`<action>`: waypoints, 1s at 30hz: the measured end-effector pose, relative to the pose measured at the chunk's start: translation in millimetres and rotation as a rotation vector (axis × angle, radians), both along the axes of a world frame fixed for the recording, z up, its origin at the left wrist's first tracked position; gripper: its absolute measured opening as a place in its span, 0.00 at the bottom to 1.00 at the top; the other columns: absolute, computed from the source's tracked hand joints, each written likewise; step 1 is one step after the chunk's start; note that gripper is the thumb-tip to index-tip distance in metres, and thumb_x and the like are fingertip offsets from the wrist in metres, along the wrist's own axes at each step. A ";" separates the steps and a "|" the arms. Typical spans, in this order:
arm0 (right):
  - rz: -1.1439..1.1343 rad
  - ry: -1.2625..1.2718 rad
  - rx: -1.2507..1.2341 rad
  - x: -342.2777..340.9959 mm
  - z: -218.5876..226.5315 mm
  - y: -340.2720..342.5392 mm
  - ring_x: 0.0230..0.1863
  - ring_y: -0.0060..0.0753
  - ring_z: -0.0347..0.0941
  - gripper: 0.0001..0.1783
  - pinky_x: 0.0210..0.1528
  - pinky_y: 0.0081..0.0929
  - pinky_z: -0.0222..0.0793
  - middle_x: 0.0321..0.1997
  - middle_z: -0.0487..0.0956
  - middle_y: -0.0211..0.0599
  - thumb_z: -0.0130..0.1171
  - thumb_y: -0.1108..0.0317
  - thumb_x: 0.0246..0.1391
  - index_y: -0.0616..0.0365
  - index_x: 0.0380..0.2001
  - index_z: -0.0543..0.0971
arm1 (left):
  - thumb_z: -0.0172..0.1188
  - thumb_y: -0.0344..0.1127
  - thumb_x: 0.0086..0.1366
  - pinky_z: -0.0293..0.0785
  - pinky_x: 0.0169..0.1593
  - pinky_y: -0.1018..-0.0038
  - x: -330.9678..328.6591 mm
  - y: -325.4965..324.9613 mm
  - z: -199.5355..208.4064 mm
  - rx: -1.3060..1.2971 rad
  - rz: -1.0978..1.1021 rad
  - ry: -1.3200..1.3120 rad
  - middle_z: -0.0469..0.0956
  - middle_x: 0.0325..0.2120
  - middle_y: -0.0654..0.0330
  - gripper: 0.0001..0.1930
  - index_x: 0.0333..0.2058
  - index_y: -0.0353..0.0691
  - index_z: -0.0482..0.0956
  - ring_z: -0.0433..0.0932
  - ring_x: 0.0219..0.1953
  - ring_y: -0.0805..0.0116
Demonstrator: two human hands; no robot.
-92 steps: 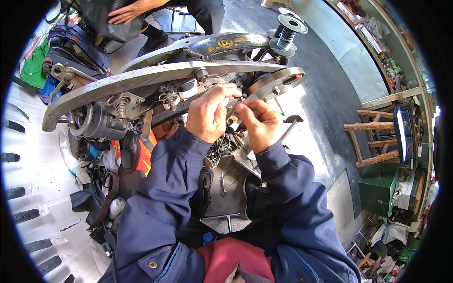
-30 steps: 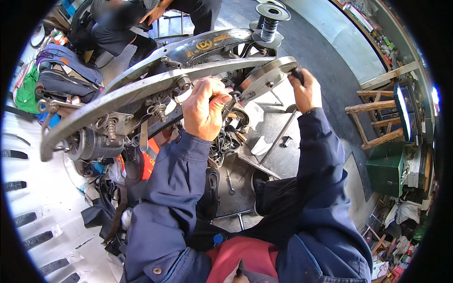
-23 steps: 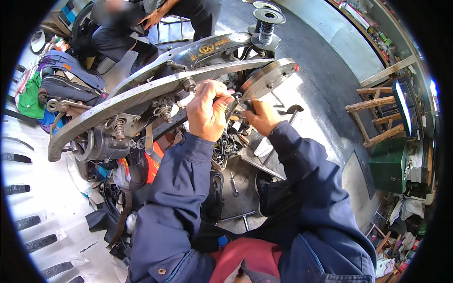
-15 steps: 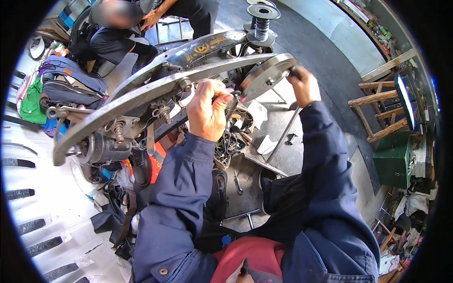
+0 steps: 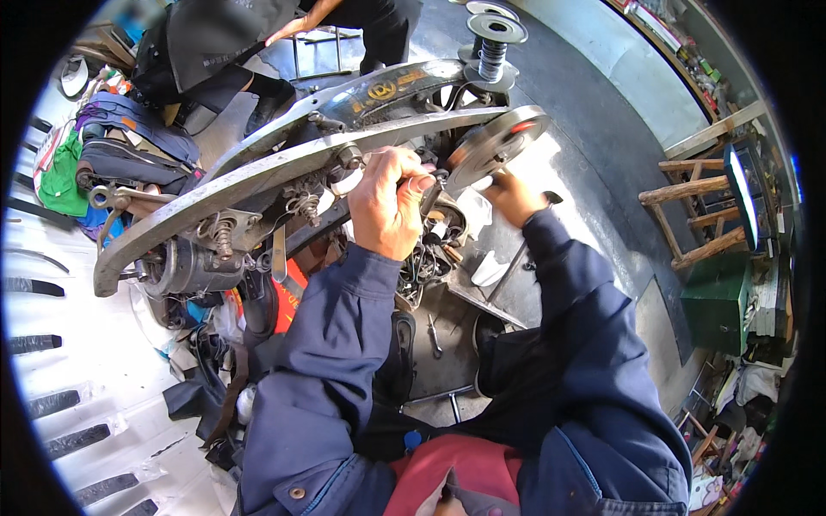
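With 12 straight ahead of the person (image 5: 460,473), a long metal arm (image 5: 224,191) bars the way from 10 o'clock round to 12, where a wheel (image 5: 492,155) and a wire spool (image 5: 492,62) add to the block. The left hand (image 5: 389,206) sits close by it, and a metal post (image 5: 432,194) leaves just a narrow gap across to the right hand (image 5: 516,199). The roomiest way runs towards 1 o'clock over grey floor (image 5: 607,211), until a stool (image 5: 691,189) and green box (image 5: 714,301) at 2.
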State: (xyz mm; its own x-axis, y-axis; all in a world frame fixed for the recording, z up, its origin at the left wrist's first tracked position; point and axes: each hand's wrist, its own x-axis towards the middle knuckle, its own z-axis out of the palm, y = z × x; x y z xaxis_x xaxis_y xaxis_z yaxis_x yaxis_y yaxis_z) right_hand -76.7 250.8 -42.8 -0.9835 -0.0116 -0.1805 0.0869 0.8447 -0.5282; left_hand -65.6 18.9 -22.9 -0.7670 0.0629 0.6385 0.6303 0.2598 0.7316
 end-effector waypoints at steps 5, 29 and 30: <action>0.118 0.119 -0.281 16.9 76.6 -4.1 0.38 0.50 0.82 0.16 0.44 0.38 0.75 0.33 0.83 0.55 0.60 0.65 0.55 0.64 0.43 0.83 | 0.65 0.30 0.67 0.77 0.47 0.70 4.7 0.5 1.0 -0.058 0.056 -0.021 0.78 0.34 0.57 0.08 0.33 0.36 0.74 0.83 0.37 0.63; 0.194 0.262 -0.479 12.8 21.8 16.2 0.20 0.19 0.66 0.14 0.24 0.22 0.62 0.20 0.72 0.27 0.59 0.61 0.62 0.63 0.36 0.79 | 0.64 0.33 0.69 0.78 0.42 0.73 0.1 -1.7 -6.2 -0.039 0.018 0.009 0.77 0.35 0.57 0.10 0.34 0.35 0.74 0.85 0.38 0.65; 0.009 0.253 -0.602 7.2 26.2 25.3 0.19 0.18 0.65 0.12 0.23 0.21 0.60 0.20 0.71 0.25 0.59 0.62 0.61 0.63 0.37 0.79 | 0.64 0.34 0.69 0.77 0.42 0.72 1.0 -0.6 -6.6 -0.021 0.018 -0.008 0.77 0.35 0.57 0.10 0.34 0.36 0.74 0.85 0.38 0.65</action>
State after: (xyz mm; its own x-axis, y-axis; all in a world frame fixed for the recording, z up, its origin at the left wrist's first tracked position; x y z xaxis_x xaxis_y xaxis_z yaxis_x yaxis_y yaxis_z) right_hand -69.6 276.0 -16.6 -0.9941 -0.0470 0.0975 -0.1081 0.3947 -0.9124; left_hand -64.6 18.3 -29.5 -0.7730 0.0623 0.6314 0.6198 0.2867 0.7305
